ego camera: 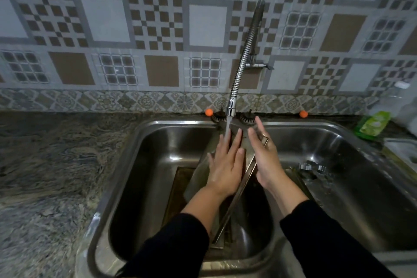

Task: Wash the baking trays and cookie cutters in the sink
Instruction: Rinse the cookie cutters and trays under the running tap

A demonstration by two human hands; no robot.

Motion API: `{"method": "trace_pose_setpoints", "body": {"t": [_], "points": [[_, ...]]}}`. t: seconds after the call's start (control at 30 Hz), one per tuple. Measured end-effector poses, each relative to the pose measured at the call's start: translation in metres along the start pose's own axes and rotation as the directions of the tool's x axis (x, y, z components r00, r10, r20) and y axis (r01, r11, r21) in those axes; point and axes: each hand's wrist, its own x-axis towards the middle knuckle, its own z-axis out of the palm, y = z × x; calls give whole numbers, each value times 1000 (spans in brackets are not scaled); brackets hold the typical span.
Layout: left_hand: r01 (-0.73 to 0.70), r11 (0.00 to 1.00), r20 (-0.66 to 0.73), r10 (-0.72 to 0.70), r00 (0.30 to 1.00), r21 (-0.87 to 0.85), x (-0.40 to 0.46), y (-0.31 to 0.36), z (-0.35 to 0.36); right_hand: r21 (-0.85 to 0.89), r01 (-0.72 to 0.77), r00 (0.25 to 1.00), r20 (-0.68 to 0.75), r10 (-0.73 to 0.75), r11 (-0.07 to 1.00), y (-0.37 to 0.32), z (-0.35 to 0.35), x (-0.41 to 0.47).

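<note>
Left fingers [230, 142]: straight and spread, pressed flat on the tray face; tips under the water stream.
Right fingers [256, 131]: straight, close together, laid along the tray's raised edge; whether the thumb hooks behind the rim is hidden, so I cannot tell.
Left hand [225, 165]: palm down on the tray; the nearer hand to its broad face.
Right hand [266, 160]: steadies the tray from its right side.
Tray [198, 176]: tilted, propped in the left basin; long axis runs from near the person up toward the tap [231, 106], between both hands.
Cutters [312, 166]: in the right basin, well apart, right of the right hand; probably unwashed as yet.
Sink [158, 126]: double; water running.
Next: likely rub along the long axis.
</note>
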Motion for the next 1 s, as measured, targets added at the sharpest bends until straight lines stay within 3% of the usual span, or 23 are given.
{"method": "trace_pose_setpoints", "body": {"t": [0.23,0.37,0.53,0.7,0.87,1.0], "points": [[319,948,-9,-319,948,-2,17,-33,-14,-61,110,993,-40,-112,992,-13,-10,0],[371,928,90,-369,925,-14,-11,-53,-6,-8,86,990,-115,-87,996,-21,-21,8],[201,979,173,-190,967,-48,-37,-42,5,0,62,981,-185,-61,998,-32,-29,20],[-49,991,169,28,985,124,-40,-22,0,-12,34,975,-220,-36,999,-42,-39,31],[-279,872,109,257,960,401,-26,9,0,59,37,975,-219,-23,998,-61,-52,44],[-315,790,49,342,938,526,-8,36,4,131,24,993,-122,-8,991,-91,-67,52]]}}
